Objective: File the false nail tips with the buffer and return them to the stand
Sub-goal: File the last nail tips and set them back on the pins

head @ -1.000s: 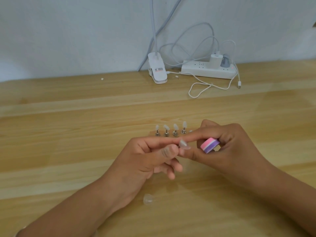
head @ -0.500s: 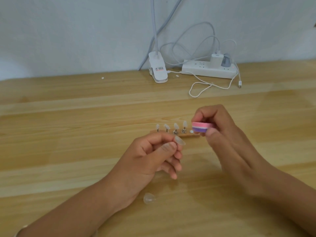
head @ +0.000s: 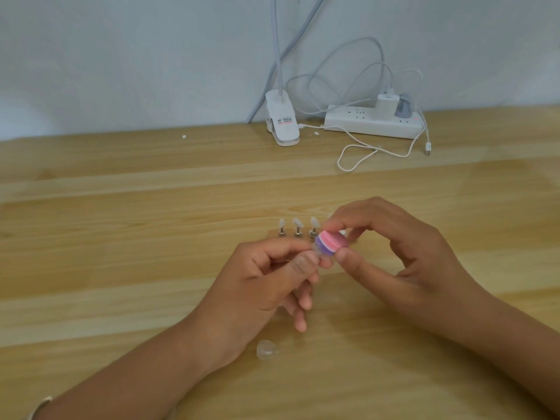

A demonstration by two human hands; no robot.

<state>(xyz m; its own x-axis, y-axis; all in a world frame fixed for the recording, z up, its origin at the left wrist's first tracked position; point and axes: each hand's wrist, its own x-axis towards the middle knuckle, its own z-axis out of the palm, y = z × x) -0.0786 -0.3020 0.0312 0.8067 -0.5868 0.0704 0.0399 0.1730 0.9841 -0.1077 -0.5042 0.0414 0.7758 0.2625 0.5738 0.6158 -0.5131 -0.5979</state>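
Your right hand [head: 403, 259] pinches the pink-and-purple buffer [head: 330, 242] between thumb and forefinger, its other fingers loosely arched behind. The buffer's face meets the clear nail tip [head: 315, 250], mostly hidden, which your left hand [head: 260, 283] pinches between thumb and forefinger, the remaining fingers curled below. Both hands hover over the wooden table [head: 121, 268], forearms angled inward. Just behind them the stand [head: 298, 233] shows three mounted tips. A loose clear tip [head: 266, 349] lies near your left wrist.
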